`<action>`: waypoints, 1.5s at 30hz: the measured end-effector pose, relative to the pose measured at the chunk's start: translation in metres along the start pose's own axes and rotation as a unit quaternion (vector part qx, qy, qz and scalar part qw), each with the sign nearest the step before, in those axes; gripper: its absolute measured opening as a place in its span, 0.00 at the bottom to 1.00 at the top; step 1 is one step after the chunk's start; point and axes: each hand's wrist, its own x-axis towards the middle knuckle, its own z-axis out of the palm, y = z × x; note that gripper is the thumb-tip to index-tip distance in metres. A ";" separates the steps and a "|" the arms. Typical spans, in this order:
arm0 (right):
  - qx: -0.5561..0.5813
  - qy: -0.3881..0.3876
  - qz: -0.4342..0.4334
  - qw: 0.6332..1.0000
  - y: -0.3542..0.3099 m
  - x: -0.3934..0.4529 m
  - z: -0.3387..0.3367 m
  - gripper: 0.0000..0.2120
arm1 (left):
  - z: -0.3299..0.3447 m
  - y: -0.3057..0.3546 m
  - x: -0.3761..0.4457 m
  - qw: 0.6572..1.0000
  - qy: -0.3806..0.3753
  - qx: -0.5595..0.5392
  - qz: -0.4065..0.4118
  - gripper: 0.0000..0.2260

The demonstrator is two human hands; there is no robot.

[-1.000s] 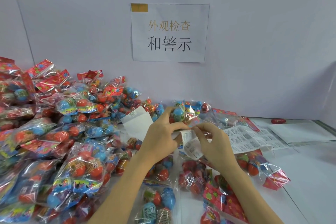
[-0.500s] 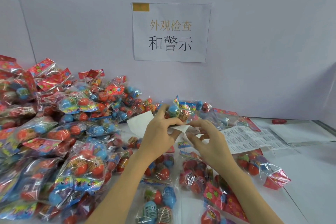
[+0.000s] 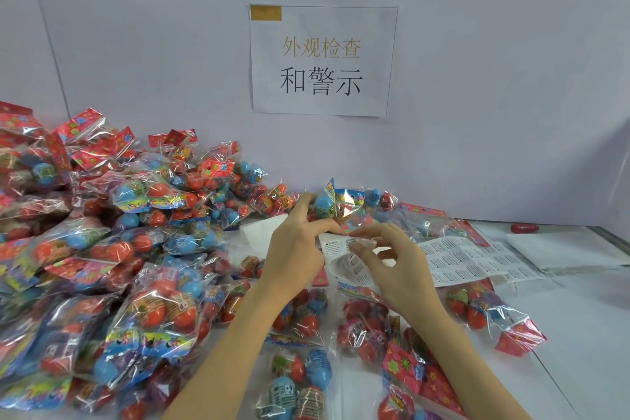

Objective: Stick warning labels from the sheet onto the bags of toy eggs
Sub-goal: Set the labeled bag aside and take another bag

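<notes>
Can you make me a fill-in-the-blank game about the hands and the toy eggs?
1. The left hand holds up a bag of toy eggs and a strip of ____.
2. The big pile of bags lies on the person's ____ side.
3. The label sheet lies flat on the ____.
4. The paper sign hangs on the ____.

Missing words: labels; left; table; wall

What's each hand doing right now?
Left hand: grips a bag of toy eggs.
Right hand: pinches a warning label against the bag.
</notes>
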 end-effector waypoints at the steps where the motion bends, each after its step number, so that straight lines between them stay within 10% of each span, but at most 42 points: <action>1: 0.000 0.005 -0.009 1.000 -0.001 0.000 -0.001 0.06 | 0.001 0.000 0.000 1.000 0.001 -0.006 -0.009 0.07; 21: 0.127 0.036 0.040 0.990 -0.001 0.001 -0.008 0.05 | 0.007 -0.010 -0.001 0.987 -0.056 -0.058 -0.139 0.16; 27: 0.280 0.095 0.130 0.946 -0.003 0.007 -0.021 0.08 | -0.018 -0.018 0.008 0.874 -0.114 -0.310 -0.357 0.39; 34: 0.305 0.090 0.121 0.940 -0.009 0.006 -0.023 0.10 | -0.017 -0.015 0.013 0.777 0.052 -0.522 -0.347 0.18; 45: 0.274 0.039 0.050 0.960 -0.015 0.001 -0.010 0.16 | -0.004 0.002 0.008 0.874 -0.029 -0.426 -0.230 0.16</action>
